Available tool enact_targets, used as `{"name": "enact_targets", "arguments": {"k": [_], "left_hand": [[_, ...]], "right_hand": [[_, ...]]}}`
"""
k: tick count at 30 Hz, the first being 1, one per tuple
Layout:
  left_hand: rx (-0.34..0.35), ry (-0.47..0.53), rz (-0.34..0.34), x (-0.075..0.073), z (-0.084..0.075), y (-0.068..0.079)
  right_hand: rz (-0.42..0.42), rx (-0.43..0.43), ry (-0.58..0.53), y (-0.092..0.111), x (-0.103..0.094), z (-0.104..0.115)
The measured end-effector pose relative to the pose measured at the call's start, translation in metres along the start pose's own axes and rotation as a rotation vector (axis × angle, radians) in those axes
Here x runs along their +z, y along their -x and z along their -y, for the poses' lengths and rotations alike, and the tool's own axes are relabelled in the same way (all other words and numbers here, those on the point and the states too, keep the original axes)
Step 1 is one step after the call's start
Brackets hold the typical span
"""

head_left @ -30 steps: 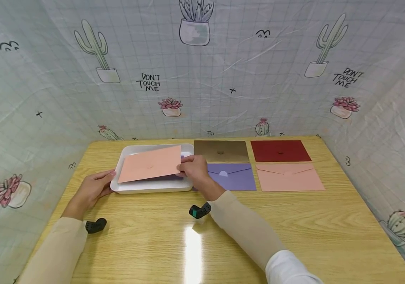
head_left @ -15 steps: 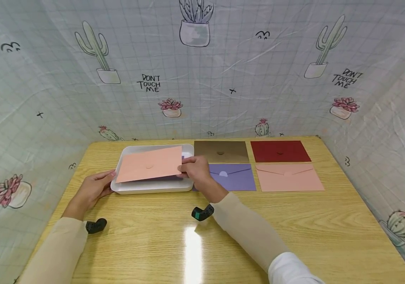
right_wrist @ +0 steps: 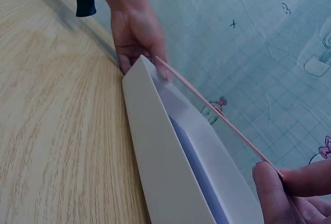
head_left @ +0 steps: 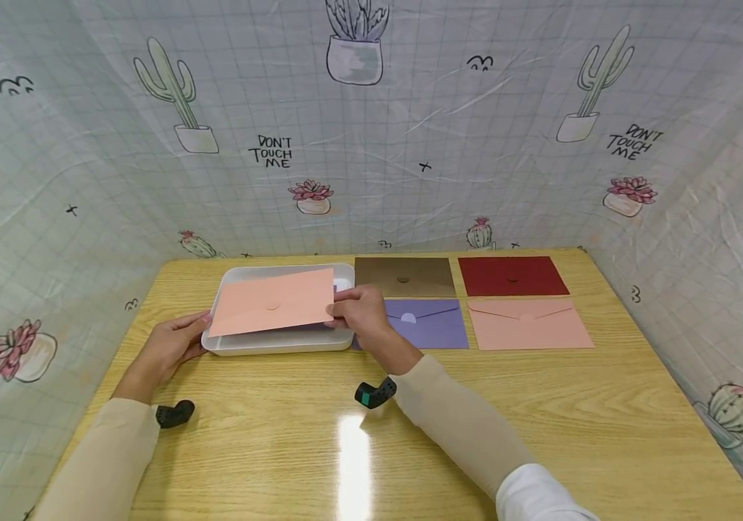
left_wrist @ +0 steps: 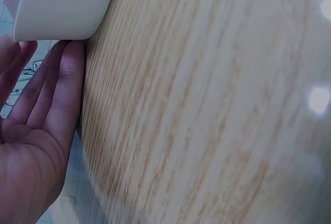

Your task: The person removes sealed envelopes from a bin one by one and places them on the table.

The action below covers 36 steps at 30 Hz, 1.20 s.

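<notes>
A peach envelope (head_left: 273,300) slants over the white tray (head_left: 280,347). My right hand (head_left: 361,311) pinches its right edge between thumb and fingers. Seen edge-on in the right wrist view, the envelope (right_wrist: 222,115) tilts, its far end down at the tray's rim and the pinched end raised. A purple envelope (right_wrist: 194,154) lies inside the tray, mostly hidden from the head view. At the tray's left front corner, my left hand (head_left: 169,347) holds the wall, thumb over the rim and fingers against the outside, as the left wrist view shows of the hand (left_wrist: 41,120).
Right of the tray, envelopes lie in two rows: brown (head_left: 404,271) and dark red (head_left: 513,276) behind, purple (head_left: 426,329) and pink (head_left: 530,329) in front. The purple one's left end is hidden by my right hand. A cactus-print sheet (head_left: 371,174) hangs behind the wooden table (head_left: 267,434).
The peach envelope's left end has slid a little left, up to the tray's left rim. My right hand has shifted slightly right, still pinching it. My left hand stays at the tray corner.
</notes>
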<state>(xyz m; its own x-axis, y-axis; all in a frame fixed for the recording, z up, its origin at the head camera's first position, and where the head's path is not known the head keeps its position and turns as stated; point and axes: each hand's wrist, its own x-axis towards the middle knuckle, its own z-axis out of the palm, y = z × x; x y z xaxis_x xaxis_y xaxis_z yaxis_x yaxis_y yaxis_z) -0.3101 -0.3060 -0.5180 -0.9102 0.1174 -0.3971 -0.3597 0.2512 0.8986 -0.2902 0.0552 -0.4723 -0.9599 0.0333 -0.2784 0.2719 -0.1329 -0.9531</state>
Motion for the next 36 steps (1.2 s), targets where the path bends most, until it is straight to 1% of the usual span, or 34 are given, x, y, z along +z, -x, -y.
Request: {"name": "enact_targets", "arguments": {"k": [7, 13, 19, 28, 36], "left_hand": [[-0.009, -0.032, -0.004, -0.001, -0.001, 0.000], [-0.014, -0.063, -0.006, 0.000, -0.002, 0.000], [-0.016, -0.054, -0.002, 0.000, -0.001, 0.000], [0.005, -0.051, -0.011, 0.002, -0.001, 0.001], [-0.017, -0.060, -0.017, 0.002, -0.003, 0.002]], "right_hand": [[0.007, -0.009, 0.001, 0.003, -0.003, 0.002], [0.016, -0.008, -0.025, 0.004, -0.006, 0.004], [0.025, -0.005, -0.025, 0.004, -0.010, 0.004], [0.027, 0.000, -0.013, 0.006, -0.014, 0.004], [0.024, 0.002, -0.043, 0.007, -0.018, 0.006]]}}
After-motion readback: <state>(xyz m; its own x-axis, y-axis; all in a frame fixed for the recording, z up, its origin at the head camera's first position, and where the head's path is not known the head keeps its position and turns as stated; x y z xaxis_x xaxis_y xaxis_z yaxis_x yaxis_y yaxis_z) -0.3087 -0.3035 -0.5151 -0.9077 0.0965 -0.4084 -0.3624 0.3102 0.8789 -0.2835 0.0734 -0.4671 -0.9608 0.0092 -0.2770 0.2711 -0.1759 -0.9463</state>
